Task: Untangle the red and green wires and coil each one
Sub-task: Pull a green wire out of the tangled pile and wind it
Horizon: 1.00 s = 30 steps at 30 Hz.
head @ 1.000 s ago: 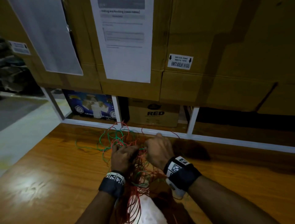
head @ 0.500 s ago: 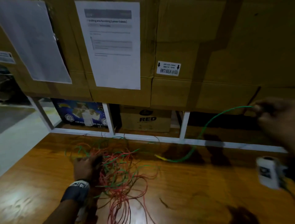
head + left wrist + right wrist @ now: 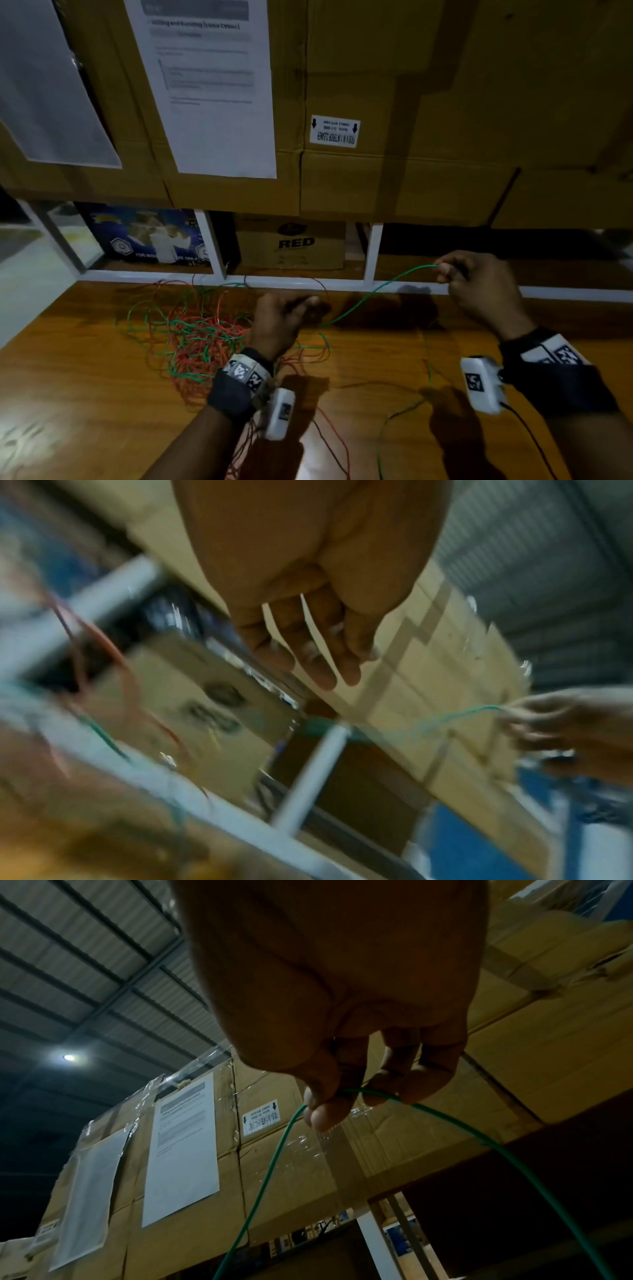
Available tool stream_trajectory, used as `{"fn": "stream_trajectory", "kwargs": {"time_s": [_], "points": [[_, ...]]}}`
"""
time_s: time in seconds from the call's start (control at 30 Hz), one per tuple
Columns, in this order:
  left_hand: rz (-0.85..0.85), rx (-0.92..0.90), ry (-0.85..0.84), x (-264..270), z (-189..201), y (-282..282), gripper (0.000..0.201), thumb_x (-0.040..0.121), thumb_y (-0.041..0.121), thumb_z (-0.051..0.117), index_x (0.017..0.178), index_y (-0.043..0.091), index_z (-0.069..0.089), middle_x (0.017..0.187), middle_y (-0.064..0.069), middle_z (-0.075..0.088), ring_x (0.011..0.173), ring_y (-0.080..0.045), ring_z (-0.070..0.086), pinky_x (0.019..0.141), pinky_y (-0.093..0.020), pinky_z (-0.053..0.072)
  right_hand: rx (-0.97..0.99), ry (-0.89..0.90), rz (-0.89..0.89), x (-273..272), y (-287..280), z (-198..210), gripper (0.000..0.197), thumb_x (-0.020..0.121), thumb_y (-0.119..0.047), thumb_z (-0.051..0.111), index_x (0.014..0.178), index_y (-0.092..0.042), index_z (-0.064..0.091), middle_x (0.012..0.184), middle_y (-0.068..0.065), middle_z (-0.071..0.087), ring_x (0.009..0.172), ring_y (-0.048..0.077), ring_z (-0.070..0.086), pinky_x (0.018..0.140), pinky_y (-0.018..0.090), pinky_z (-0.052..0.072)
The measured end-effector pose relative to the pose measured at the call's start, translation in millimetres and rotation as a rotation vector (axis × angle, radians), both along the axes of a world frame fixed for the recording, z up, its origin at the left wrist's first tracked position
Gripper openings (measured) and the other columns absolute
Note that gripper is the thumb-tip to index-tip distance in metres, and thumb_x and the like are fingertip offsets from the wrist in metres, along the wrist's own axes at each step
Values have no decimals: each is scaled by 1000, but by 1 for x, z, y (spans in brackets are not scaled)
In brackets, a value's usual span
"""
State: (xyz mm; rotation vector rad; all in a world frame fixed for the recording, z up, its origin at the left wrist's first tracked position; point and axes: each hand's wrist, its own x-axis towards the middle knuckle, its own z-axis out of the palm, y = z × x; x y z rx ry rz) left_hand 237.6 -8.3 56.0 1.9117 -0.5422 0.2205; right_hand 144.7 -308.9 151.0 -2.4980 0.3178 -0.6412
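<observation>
A tangle of red wire and green wire lies on the wooden table, left of centre. One green strand rises from the tangle's right edge to my right hand, which pinches it between thumb and forefinger above the table's back edge. The strand hangs down on both sides of the pinch. My left hand hovers over the right side of the tangle. Its fingers are nearly straight and hold nothing, though that view is blurred.
Stacked cardboard boxes with taped paper sheets wall off the back. A white frame rail runs along the table's far edge, with smaller boxes behind it. Loose red and green strands trail off the near edge.
My left hand has left the tangle's left side and moved right, now holding nothing. My right hand, still pinching the green strand, has come in from the far right and lower.
</observation>
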Motion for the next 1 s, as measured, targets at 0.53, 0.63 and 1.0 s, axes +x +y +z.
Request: {"fn": "stream_trajectory", "kwargs": {"time_s": [0.53,0.63,1.0], "points": [[-257,-372,463,-63,-14,-13,15,93,14,70,99,2,77,92,-15,79,84,-33,76,70,-37,57,149,-69,19,-22,4,13,12,101,-20,63,105,-25,73,99,-5,75,100,16,69,83,33,51],[-271,-579,680,-73,-7,-8,24,89,19,67,104,1,72,100,-21,77,90,-33,75,74,-39,56,72,-74,-21,-23,10,6,34,98,-30,67,132,-28,62,137,4,59,122,25,58,96,45,51],[-301,-811,990,-105,-27,8,21,91,26,61,106,12,57,122,-18,72,118,-33,69,97,-47,52,370,206,167,-112,100,-56,33,97,-51,54,92,-28,77,93,-15,76,92,0,68,79,34,56]]}}
